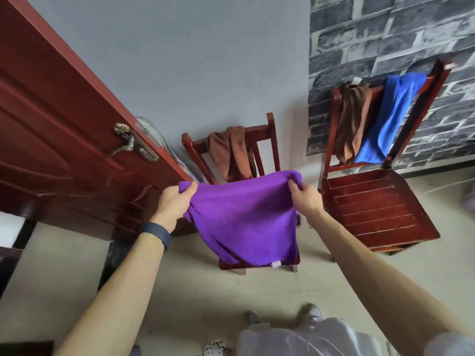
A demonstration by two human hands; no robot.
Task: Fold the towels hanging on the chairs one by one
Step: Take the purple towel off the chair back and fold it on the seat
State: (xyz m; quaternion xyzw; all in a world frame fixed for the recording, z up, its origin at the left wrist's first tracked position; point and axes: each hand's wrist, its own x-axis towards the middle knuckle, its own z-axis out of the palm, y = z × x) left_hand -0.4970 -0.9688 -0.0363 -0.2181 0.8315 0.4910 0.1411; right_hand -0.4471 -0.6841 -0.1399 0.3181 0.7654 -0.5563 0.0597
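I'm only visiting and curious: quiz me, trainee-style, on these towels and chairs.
1. True or false: the left hand and the right hand both hold the purple towel.
2. Which towels hang on the chair by the brick wall? A) brown and blue B) green and white C) none
3. Fill in: ___ towels hang on chair backs in all.
Key: 1 true. 2 A: brown towel, blue towel. 3 three, counting the second brown towel.

Single head-worn view (wide-angle), facing forward and down; left hand (171,199), right hand (307,197) close, wall (180,60) beyond.
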